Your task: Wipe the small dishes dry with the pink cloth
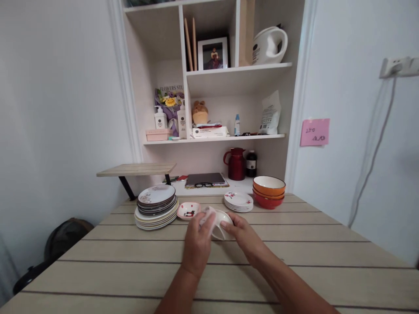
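Observation:
A small white divided dish (221, 219) is tilted above the table. My right hand (246, 235) grips its right edge, with the thumb over the inside. In my left hand (198, 245) is a whitish cloth or tissue (207, 213), bunched between the fingers and close to the dish's left rim; blur hides whether it touches. Just beyond that hand, a square dish with a red-patterned rim (189, 210) rests on the table. A stack of small floral plates (238, 200) stands behind the dish.
Left on the wooden table (294, 279) is a tall stack of plates (156, 208); orange and red bowls (269, 192) are stacked at right. A raised wooden stand (137, 169) overhangs the left back. Behind are a laptop (205, 179), glasses, and a red jug (236, 165) under shelves.

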A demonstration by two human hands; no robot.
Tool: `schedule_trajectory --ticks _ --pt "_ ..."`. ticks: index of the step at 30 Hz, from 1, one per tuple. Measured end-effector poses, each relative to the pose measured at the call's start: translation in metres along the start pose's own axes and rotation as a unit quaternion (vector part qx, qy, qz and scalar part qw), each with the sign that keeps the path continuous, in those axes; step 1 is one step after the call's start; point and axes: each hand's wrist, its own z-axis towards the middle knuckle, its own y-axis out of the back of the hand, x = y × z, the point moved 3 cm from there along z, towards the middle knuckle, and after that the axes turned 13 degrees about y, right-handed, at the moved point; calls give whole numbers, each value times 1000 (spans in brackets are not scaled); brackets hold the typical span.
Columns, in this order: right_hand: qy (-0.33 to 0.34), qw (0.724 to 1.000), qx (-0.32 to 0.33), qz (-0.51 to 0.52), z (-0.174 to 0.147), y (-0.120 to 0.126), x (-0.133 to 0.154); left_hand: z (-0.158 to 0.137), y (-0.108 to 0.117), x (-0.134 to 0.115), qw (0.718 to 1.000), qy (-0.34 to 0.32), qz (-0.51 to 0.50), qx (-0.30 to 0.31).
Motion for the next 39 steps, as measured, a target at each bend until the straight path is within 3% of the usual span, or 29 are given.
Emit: schedule_trajectory --ticks 2,3,7,9,14,15,18,20,22,25,26,29,30,32,34,36,39 --pt "15 1000 -11 -19 1 3 -1 -3 -3 -9 997 -58 -25 45" --pt "15 999 -13 -25 1 5 -1 -3 -4 -9 996 -57 -31 57" --pt "6 1000 2 -26 2 7 -2 3 -1 11 997 75 -22 21" --pt "15 999 11 -27 2 6 -1 3 2 12 996 89 -16 2" --pt "46 997 32 -55 3 6 -3 -4 -3 -14 993 -49 -62 92" --pt "40 997 34 -59 3 7 -3 -3 -5 -13 992 -42 -63 97" --pt "9 998 37 -52 2 9 -2 3 -4 9 993 90 -56 46" --pt "-6 999 39 -18 1 7 0 5 -1 19 991 121 -38 29" --pt "-12 999 30 23 1 6 1 4 2 15 997 79 -17 13" --pt "-22 999 6 43 0 9 -5 -2 -2 -8 997 -49 -27 62" --pt "-28 999 3 42 0 11 -7 -4 -3 -12 995 -63 -34 75" --pt "-54 996 5 72 -1 15 -13 -1 -6 -4 994 38 -71 77" --pt "-64 993 5 97 -1 14 -13 1 -4 6 989 104 -89 49" --pt "-79 984 0 160 -1 10 -12 5 0 22 983 162 -89 3" --pt "-86 971 -18 224 -1 5 -9 7 9 36 961 241 -108 -84" --pt "-97 957 -37 272 -2 0 -9 8 16 40 937 286 -136 -144" --pt "-123 945 -55 299 -3 -3 -14 9 22 34 925 300 -152 -175"
